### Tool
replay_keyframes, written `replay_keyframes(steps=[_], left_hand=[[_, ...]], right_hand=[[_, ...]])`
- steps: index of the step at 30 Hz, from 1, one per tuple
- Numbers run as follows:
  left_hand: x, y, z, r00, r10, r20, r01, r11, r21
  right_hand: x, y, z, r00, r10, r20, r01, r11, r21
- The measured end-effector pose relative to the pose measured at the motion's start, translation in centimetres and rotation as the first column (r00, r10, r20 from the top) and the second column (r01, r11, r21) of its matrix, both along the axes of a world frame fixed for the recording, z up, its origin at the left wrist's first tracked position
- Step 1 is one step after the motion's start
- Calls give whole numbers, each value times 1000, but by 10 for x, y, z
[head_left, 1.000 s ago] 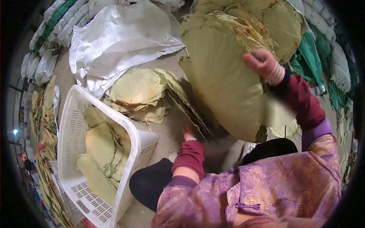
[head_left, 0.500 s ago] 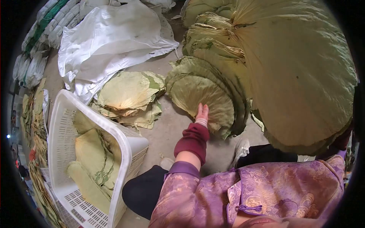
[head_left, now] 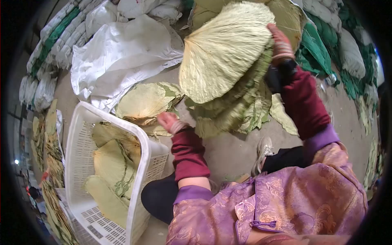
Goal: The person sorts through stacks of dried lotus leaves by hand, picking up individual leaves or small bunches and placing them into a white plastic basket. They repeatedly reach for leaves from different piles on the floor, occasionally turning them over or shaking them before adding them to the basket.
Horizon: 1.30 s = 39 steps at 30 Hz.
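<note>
A patterned purple jacket fills the near right, a white crate of dried leaves standing at near left. Farther in, the left hand hangs beside a low leaf pile; whether its curled fingers hold anything cannot be told. At far centre, the right hand is clamped on the right edge of a tilted bundle of fan-shaped leaves. A crumpled white sheet lies at far left.

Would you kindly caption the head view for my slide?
Right hand holding large dry leaves; left hand near a leaf pile and white basket.
</note>
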<state>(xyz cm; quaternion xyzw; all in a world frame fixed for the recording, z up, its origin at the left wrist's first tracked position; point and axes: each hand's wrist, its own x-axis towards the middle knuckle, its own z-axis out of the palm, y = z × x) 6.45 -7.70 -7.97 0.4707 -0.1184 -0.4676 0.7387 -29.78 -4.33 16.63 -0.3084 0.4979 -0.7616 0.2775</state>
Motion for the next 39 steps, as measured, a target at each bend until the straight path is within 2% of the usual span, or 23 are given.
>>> replay_keyframes(steps=[1,3,6,7,8,9,11,12,14,15,16,17,18,19,20,21,23,24,26,30,33,35,39], left_hand=[[11,-2,22,995,72,76,-66,995,-77],[21,21,97,979,91,183,-39,962,-272],[22,54,163,978,9,206,87,887,-453],[22,63,177,977,3,215,99,884,-458],[20,72,187,950,-46,308,194,862,-468],[20,80,192,913,-92,398,289,835,-468],[22,93,194,887,-165,431,375,803,-464],[22,101,195,828,-226,513,469,781,-412],[24,118,190,675,-321,664,626,726,-285],[25,131,187,614,-389,686,700,670,-247],[30,141,182,466,-437,769,786,603,-135],[36,152,176,308,-469,828,849,528,-16],[40,164,169,153,-499,853,874,470,118],[42,175,160,-3,-517,856,878,408,250],[47,185,149,-188,-490,851,864,330,381],[48,193,136,-364,-450,816,822,256,508],[41,204,108,-646,-313,697,703,112,702],[34,210,100,-649,-325,688,699,103,708],[17,220,88,-952,-60,299,298,16,954],[17,232,68,-918,-53,392,396,-135,908],[11,224,73,-955,-73,287,294,-118,948],[16,221,69,-932,-92,352,358,-66,931],[23,222,72,-863,-116,492,495,6,869]], right_hand=[[2,0,-32,822,-313,-476,239,948,-211],[66,41,-16,957,-282,70,279,959,51],[82,69,-140,944,-254,209,255,967,23],[105,99,-160,944,-327,39,270,834,481],[140,132,-169,965,-231,-123,257,746,614],[159,145,-256,951,-272,148,177,869,462],[209,200,-273,871,-188,453,-153,773,615],[230,216,-304,838,-250,485,-178,714,677],[249,248,-380,760,8,650,-580,459,673],[257,255,-400,749,-3,663,-589,456,667],[264,261,-413,669,409,621,-742,318,589],[269,265,-419,442,746,498,-829,127,545],[265,257,-375,455,666,591,-719,-116,685],[255,250,-360,459,660,595,-722,-113,683],[245,244,-352,530,817,228,-476,64,877],[232,237,-344,468,868,-166,-207,290,934],[193,210,-323,581,787,-208,-98,321,942],[173,198,-318,575,744,-341,-55,451,891],[146,175,-309,478,686,-549,86,585,806],[141,151,-300,425,711,-560,171,544,821],[153,151,-314,514,759,-400,153,377,913],[160,159,-315,681,622,-387,50,488,872],[169,158,-299,604,636,-480,-12,610,792]])
